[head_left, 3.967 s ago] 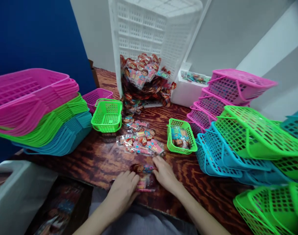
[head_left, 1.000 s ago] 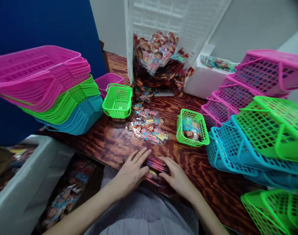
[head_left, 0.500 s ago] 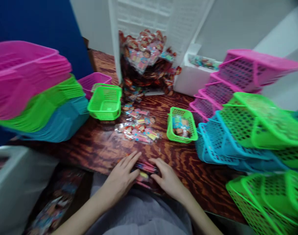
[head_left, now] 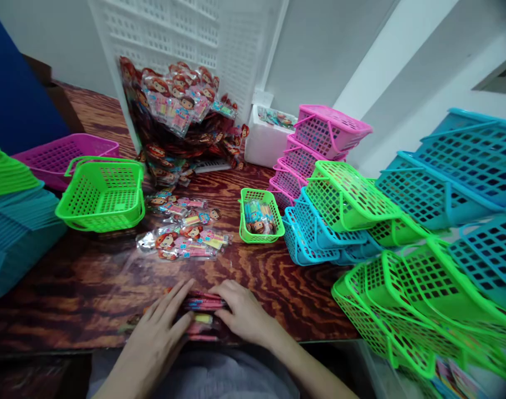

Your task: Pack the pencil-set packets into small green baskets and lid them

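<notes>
At the front edge of the table, my left hand [head_left: 163, 321] and my right hand [head_left: 242, 310] close in from both sides on a small pile of clear plastic packets [head_left: 205, 303]. Pink, blue and yellow pieces show through the wrapping. My fingers hide part of the pile. Just beyond my hands lie several loose cartoon-figure packets [head_left: 186, 244] with red-haired heads. Farther right, a small green basket [head_left: 261, 216] holds similar packets with blue and orange pieces.
A nested pair of green baskets [head_left: 103, 194] stands at left, beside a pink basket [head_left: 70, 155] and stacked baskets [head_left: 15, 238]. At the back, a white crate [head_left: 161, 27] spills packets; a white foam box [head_left: 265, 138] sits near it. Filled pink, blue and green baskets [head_left: 352, 205] pile up at right.
The view has swung to the right, so more stacked baskets show on that side. Both hands stay on the packets at the table edge.
</notes>
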Action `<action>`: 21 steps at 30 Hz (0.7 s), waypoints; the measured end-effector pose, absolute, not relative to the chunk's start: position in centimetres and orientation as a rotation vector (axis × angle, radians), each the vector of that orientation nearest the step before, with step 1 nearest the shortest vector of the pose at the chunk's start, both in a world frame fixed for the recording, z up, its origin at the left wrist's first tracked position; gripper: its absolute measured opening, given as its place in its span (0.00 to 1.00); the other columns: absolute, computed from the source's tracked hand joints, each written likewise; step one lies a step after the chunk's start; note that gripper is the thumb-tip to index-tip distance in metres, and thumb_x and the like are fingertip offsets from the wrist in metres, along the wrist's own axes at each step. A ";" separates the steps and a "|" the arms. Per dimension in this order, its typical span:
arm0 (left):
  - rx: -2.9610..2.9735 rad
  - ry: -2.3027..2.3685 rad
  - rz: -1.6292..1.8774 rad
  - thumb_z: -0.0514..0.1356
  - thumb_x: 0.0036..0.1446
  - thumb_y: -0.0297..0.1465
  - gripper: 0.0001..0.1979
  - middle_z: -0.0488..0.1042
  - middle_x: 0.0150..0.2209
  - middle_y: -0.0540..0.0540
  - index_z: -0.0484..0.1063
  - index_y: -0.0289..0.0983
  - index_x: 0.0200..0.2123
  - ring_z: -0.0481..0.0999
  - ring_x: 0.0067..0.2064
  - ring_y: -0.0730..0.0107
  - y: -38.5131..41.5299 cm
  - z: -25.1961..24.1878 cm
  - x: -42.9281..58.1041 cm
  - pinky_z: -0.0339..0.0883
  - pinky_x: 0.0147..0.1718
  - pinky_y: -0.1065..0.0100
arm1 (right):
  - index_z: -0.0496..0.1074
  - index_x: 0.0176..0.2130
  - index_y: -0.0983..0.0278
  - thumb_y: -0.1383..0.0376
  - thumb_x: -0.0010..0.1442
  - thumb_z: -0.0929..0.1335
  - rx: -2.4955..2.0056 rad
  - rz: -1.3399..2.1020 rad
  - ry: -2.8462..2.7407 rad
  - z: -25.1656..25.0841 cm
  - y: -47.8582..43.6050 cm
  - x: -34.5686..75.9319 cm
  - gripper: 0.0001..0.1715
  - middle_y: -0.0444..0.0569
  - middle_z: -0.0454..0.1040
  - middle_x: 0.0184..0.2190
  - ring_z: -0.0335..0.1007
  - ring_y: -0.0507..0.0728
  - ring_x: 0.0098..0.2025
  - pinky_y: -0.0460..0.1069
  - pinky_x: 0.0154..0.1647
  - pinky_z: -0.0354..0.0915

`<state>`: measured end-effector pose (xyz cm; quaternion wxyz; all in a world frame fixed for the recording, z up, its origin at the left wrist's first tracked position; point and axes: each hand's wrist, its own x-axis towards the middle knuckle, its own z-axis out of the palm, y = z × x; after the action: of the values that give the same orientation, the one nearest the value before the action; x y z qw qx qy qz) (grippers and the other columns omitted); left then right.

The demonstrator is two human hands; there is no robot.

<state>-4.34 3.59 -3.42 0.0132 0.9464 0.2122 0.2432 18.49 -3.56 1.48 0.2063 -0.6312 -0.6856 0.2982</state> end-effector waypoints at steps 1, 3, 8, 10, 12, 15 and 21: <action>2.928 0.696 0.758 0.50 0.65 0.28 0.12 0.56 0.69 0.37 0.74 0.41 0.41 0.64 0.64 0.49 3.5 -3.4 -4.3 0.64 0.54 0.53 | 0.71 0.53 0.60 0.72 0.61 0.68 -1.755 0.830 -1.915 1.5 -3.6 18.5 0.20 0.48 0.73 0.46 0.68 0.56 0.51 0.49 0.54 0.63; 2.898 0.751 0.759 0.50 0.65 0.28 0.13 0.57 0.69 0.37 0.75 0.41 0.40 0.65 0.64 0.49 3.2 -3.4 -4.1 0.64 0.54 0.53 | 0.71 0.53 0.60 0.72 0.61 0.68 -1.745 0.826 -1.918 1.4 -3.6 18.5 0.20 0.48 0.73 0.47 0.68 0.56 0.52 0.49 0.54 0.63; 2.899 0.749 0.777 0.49 0.66 0.28 0.14 0.59 0.68 0.39 0.75 0.41 0.40 0.65 0.64 0.52 3.1 -3.4 -4.0 0.63 0.56 0.55 | 0.71 0.53 0.60 0.71 0.62 0.68 -1.751 0.804 -1.905 1.0 -3.6 18.5 0.19 0.48 0.73 0.46 0.67 0.56 0.51 0.49 0.54 0.63; 2.948 0.704 0.772 0.50 0.65 0.28 0.13 0.60 0.68 0.39 0.75 0.41 0.42 0.66 0.64 0.52 3.5 -3.4 -4.3 0.63 0.55 0.56 | 0.71 0.53 0.60 0.71 0.62 0.68 -1.756 0.792 -1.923 0.9 -3.5 18.6 0.20 0.48 0.73 0.46 0.67 0.56 0.51 0.49 0.54 0.62; 3.021 0.637 0.761 0.52 0.64 0.29 0.12 0.61 0.67 0.39 0.74 0.41 0.45 0.67 0.62 0.52 4.0 -3.6 -4.6 0.64 0.55 0.57 | 0.70 0.54 0.59 0.70 0.62 0.68 -1.757 0.782 -1.956 0.9 -3.4 18.6 0.20 0.48 0.73 0.47 0.67 0.56 0.52 0.49 0.55 0.62; 3.075 0.597 0.759 0.54 0.62 0.31 0.12 0.62 0.66 0.38 0.73 0.41 0.46 0.69 0.61 0.50 4.3 -3.5 -4.7 0.65 0.53 0.56 | 0.70 0.54 0.60 0.68 0.63 0.68 -1.762 0.771 -1.977 0.9 -3.3 18.7 0.19 0.48 0.73 0.47 0.67 0.56 0.52 0.49 0.55 0.62; 3.028 0.696 0.769 0.51 0.62 0.27 0.12 0.62 0.66 0.36 0.73 0.40 0.42 0.68 0.61 0.50 3.3 -2.9 -4.0 0.65 0.52 0.55 | 0.71 0.52 0.60 0.70 0.62 0.69 -1.762 0.760 -1.917 0.6 -3.4 18.6 0.19 0.48 0.74 0.46 0.67 0.56 0.51 0.49 0.54 0.62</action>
<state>-4.04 3.34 -2.85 -0.0294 0.9457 0.2172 0.2401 18.64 -3.39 0.57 0.2130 -0.6346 -0.6906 0.2739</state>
